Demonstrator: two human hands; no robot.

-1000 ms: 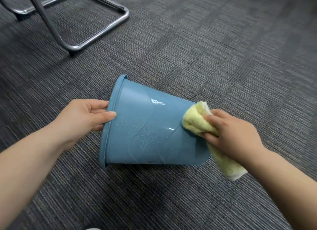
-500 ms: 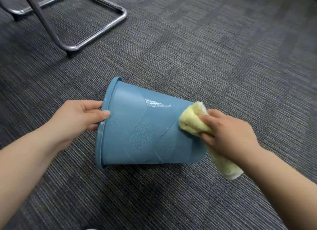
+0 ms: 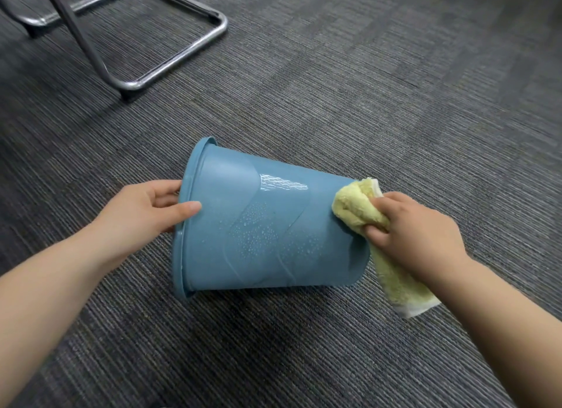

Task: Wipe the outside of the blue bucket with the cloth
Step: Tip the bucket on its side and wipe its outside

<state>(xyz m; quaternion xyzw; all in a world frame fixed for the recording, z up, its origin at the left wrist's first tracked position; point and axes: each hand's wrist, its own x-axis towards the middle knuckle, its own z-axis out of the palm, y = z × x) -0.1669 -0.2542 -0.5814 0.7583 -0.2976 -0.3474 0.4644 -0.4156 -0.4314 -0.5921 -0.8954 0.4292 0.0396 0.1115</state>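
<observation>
The blue bucket (image 3: pixel 261 225) lies on its side on the carpet, its open mouth to the left and its base to the right. Water droplets speckle the middle of its wall. My left hand (image 3: pixel 143 209) grips the rim, thumb on the outside and fingers curled inside. My right hand (image 3: pixel 410 231) holds a bunched yellow cloth (image 3: pixel 355 209) and presses it against the wall near the base. The cloth's loose end hangs down behind the base toward the floor.
Dark grey striped carpet (image 3: pixel 395 88) covers the whole floor. A chrome chair frame (image 3: pixel 170 60) with a dark slanted leg stands at the upper left, well away from the bucket.
The bucket's wet patch and light reflection have shifted on its wall. My right hand with the cloth stays near the base; my left hand keeps its grip on the rim.
</observation>
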